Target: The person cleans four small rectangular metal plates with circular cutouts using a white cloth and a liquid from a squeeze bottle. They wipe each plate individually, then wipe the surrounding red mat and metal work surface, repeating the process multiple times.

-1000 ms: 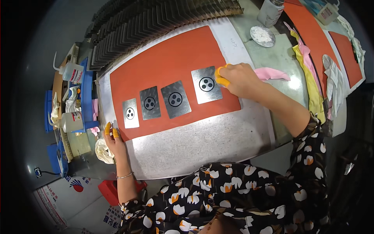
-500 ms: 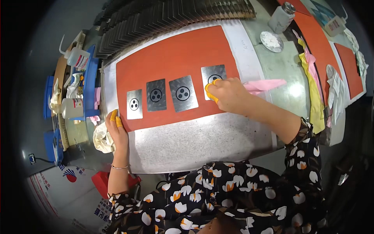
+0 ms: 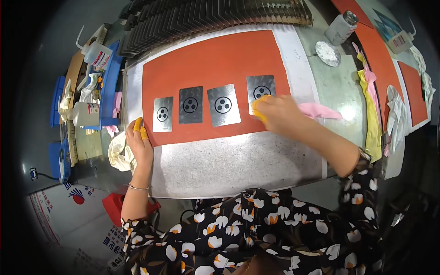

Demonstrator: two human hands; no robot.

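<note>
Four thin metal plates lie in a row on an orange-red mat [image 3: 215, 52]; each bears a black ring with three dots. On the rightmost plate [image 3: 268, 82], my right hand [image 3: 277, 114] presses its bunched fingertips, in yellow finger cots, against the lower part below the ring. Whatever may be under those fingertips is hidden. To its left lie a bright plate [image 3: 224, 119], a darker plate [image 3: 191, 117] and a smaller plate [image 3: 162, 126]. My left hand [image 3: 140, 144], two fingers in yellow cots, rests with fingers stretched out at the mat's left edge, holding nothing.
A rack of upright dark plates [image 3: 215, 23] stands along the far side. Far right are a capped jar [image 3: 340, 28] and a dish of white powder [image 3: 327, 52]. A pink cloth [image 3: 321, 111] lies beside my right wrist. Squeeze bottles [image 3: 96, 57] and a blue tray [image 3: 110, 87] stand left.
The whole view has shifted, moving the mat and plates rightward in the picture. My right fingertips have slid slightly nearer on the rightmost plate, uncovering its ring. My left hand keeps its place.
</note>
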